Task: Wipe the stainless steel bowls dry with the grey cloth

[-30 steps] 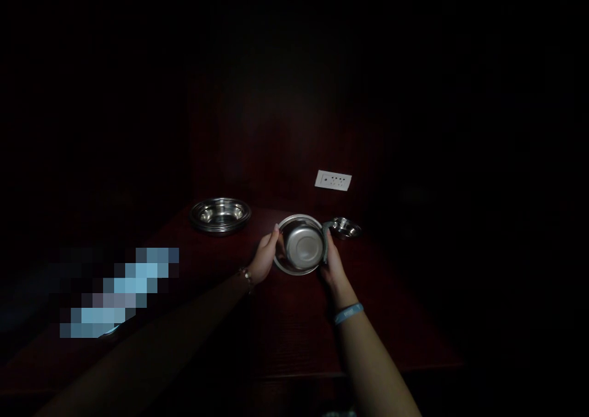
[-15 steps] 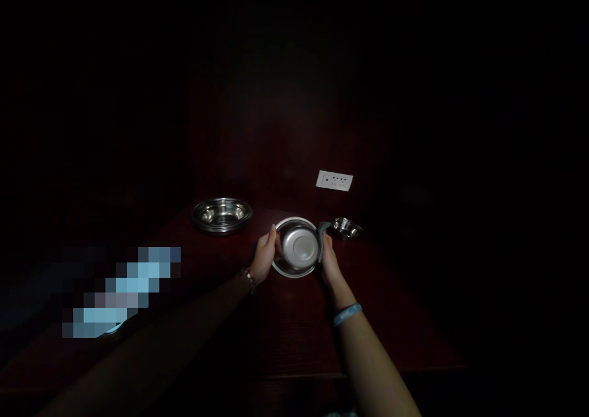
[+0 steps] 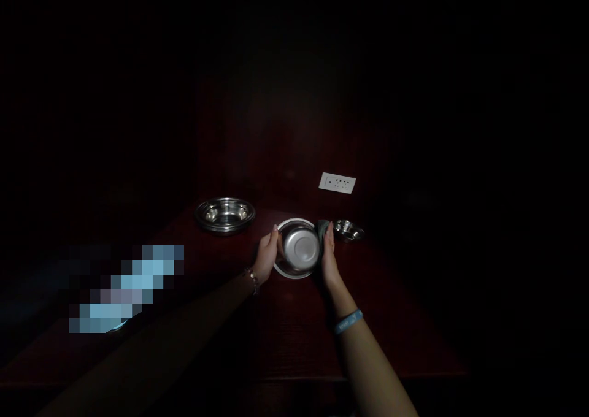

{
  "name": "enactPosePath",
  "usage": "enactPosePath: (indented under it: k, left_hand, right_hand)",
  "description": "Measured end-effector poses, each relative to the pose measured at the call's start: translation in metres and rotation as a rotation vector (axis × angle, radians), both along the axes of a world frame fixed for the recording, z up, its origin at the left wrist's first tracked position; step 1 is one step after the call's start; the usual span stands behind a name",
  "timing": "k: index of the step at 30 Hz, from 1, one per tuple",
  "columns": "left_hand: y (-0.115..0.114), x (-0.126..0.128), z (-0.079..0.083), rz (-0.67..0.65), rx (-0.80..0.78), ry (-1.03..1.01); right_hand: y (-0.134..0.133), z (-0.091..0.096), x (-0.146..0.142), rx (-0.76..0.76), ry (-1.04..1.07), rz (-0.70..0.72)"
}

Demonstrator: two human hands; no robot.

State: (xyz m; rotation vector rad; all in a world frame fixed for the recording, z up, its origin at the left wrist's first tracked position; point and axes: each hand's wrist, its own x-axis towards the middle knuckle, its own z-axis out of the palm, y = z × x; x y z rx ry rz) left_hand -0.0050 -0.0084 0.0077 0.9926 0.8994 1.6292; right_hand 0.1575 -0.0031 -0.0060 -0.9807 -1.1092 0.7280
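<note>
A steel bowl (image 3: 301,249) is held up over the table, its underside facing me. My left hand (image 3: 267,254) grips its left rim, the thumb on the outer side and the other fingers hidden behind. At the right rim, my right hand (image 3: 329,254) presses a dark grey-green cloth (image 3: 323,229) against the bowl, its fingers pointing upward and held together. Behind the right hand, a small steel bowl (image 3: 350,230) stands on the table. Several nested steel bowls or basins (image 3: 225,216) stand to the left of the held bowl.
The dark red table (image 3: 285,343) runs to the wall, with its front edge low in view. A white socket plate (image 3: 337,183) is on the wall. A bright, pixelated area (image 3: 133,288) covers something at the left. Most surroundings are too dark to make out.
The right hand has shifted on the cloth at the bowl's right rim, its fingers now straighter and more upright. The left hand keeps its grip. The view has shifted slightly.
</note>
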Motion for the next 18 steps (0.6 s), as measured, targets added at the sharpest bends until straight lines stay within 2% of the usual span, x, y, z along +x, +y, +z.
enactPosePath:
  k: [4, 8, 10, 13, 18]
  left_hand:
    - [0.0, 0.001, 0.001, 0.007, 0.008, -0.006]
    - [0.0, 0.003, 0.002, 0.009, 0.003, -0.006]
    - [0.0, 0.003, 0.001, 0.0, 0.004, 0.002]
    - [0.0, 0.003, 0.001, -0.01, 0.004, 0.012]
    - [0.001, 0.003, -0.001, -0.017, -0.007, 0.014]
  right_hand:
    - [-0.003, 0.003, -0.003, -0.011, -0.147, -0.2]
    - [-0.001, 0.0, -0.006, -0.017, -0.131, -0.335]
    - [-0.002, -0.002, -0.005, 0.012, -0.1, -0.334]
    - [-0.005, -0.001, -0.002, 0.033, -0.098, -0.26]
    - [-0.018, 0.011, -0.004, -0.045, -0.132, -0.165]
